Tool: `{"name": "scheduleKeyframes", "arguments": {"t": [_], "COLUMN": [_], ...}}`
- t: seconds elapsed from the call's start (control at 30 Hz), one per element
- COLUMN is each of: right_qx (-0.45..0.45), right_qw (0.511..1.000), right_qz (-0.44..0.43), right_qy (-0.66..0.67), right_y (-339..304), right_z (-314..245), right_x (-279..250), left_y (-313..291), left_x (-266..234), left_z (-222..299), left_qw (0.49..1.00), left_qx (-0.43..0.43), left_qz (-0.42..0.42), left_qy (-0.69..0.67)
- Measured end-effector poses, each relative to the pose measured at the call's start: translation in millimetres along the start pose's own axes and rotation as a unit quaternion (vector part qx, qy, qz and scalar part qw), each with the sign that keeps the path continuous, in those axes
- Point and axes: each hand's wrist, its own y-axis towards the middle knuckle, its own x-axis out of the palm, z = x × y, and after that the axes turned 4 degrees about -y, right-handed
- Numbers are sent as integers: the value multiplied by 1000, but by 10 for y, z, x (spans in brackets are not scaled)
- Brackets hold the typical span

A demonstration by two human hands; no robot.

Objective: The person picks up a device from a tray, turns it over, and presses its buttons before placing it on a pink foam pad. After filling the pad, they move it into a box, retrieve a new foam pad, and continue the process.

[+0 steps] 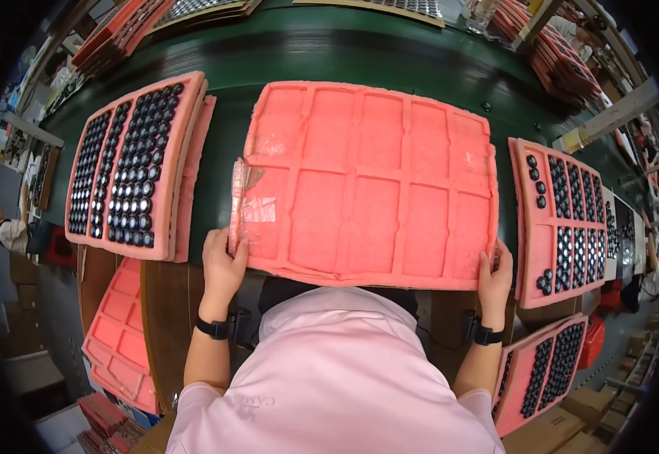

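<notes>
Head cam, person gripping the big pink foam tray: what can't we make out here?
- Near edge of the empty pink foam tray: hidden behind the person's pink shirt.
- Left hand and right hand: fingertips curl under the tray's edge, unseen.
- Small round dark parts in the left pink tray: too small to identify.
- Clear tape patch: what it covers is unclear.
- Picture rim: blacked out by the fisheye.

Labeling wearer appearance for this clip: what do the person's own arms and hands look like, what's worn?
Both forearms are bare below short pink shirt sleeves. The left hand and right hand wear no gloves. Each wrist carries a black band with a small black unit on it, like a watch or tracker. No rings are visible.
</notes>
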Motion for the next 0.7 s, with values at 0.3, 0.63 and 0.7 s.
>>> {"name": "scheduleKeyframes", "arguments": {"t": [0.3,0.63,0.7], "right_qx": [-77,-268,-199], "right_qw": [995,953,966], "right_qz": [50,-62,-111], "right_qy": [40,127,123], "right_y": [250,2045,2579], "right_z": [-639,-2242,-2176], "right_x": [-636,-654,-268], "left_y": [579,2363,2647], "left_x": [-745,243,937], "left_z": [824,2187,1863], "left_qw": [983,870,890], "left_qx": [78,154,146], "left_qz": [8,-204,-213], "left_qy": [-165,-422,-375]}}
